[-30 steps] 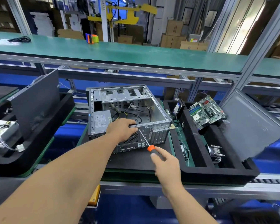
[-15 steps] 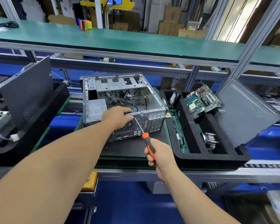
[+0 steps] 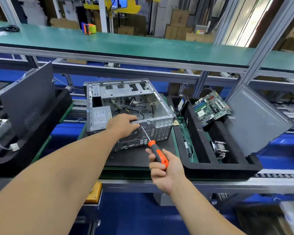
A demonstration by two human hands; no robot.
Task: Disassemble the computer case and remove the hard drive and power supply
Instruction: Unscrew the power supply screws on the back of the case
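Nearest: right hand (image 3: pixel 166 168), fingers clamped round the orange/black handle of 1 screwdriver (image 3: pixel 157 154). Vs 1 s ago the grip has slid from the handle's butt end to a full wrap round its middle, and the shaft now runs up-left w/ the tip at a screw spot on the rear panel's top edge, right by the left hand's fingertips. Reads as a shift from aiming to driving: prob. loosening a rear screw holding the power supply, so that removal step looks underway, not done.

Left hand (image 3: pixel 122 124) rests on the rear top rim of the computer case (image 3: pixel 161 114), fingers curled over the edge and gripping it, bracing it as before. Case hasn't moved: lies on its side on a black mat on the green table, side panel off, interior open.

Inside: 1 power supply (image 3: pixel 100 117), grey box w/ label, seated in the near-left corner, black cables trailing from it. Drive cage at far end; can't tell if a drive is in it.

Right of case: 1 black foam tray (image 3: pixel 219 168) holding 1 motherboard (image 3: pixel 210 107), 1 heatsink (image 3: pixel 220 147), 1 grey side panel (image 3: pixel 256 119) leaning, and what may be the hard drive (image 3: pixel 182 104), upright at the tray's far-left corner. A 2nd foam tray (image 3: pixel 41 131) sits left. Far back, 1 tape dispenser (image 3: pixel 89 28) on the upper shelf.
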